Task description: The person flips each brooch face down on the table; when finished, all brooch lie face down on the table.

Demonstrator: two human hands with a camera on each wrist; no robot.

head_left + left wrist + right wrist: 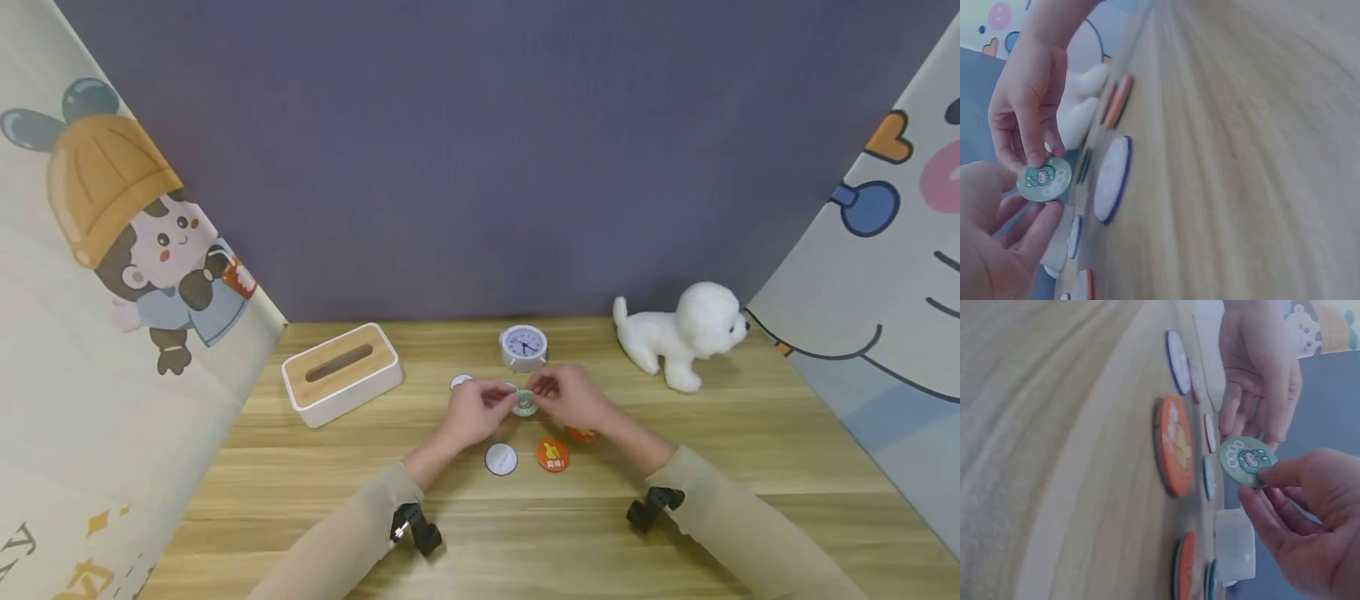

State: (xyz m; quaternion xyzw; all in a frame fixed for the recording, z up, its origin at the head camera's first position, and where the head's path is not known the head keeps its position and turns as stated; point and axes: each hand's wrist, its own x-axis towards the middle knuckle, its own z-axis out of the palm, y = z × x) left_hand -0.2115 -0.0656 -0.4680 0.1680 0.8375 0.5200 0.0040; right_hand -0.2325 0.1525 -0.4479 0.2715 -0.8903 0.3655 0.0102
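Observation:
A round green button badge (524,404) with a cartoon figure is held between my two hands above the table. My right hand (573,398) pinches it, thumb on the printed face and fingers behind, as the right wrist view shows. From the other side, my left hand (472,414) grips its edge with thumb and fingertips. In the left wrist view the badge (1045,179) is tilted, its picture side showing. Below the hands lie a white badge (501,459) with a dark rim and an orange badge (552,455). Another orange badge (582,435) is partly covered by my right hand.
One more white badge (461,381) lies beyond my left hand. A small alarm clock (524,347) stands just behind the hands. At the back left is a white tissue box (345,402) with a wooden lid, at the back right a white plush dog (682,333). Panels enclose the table.

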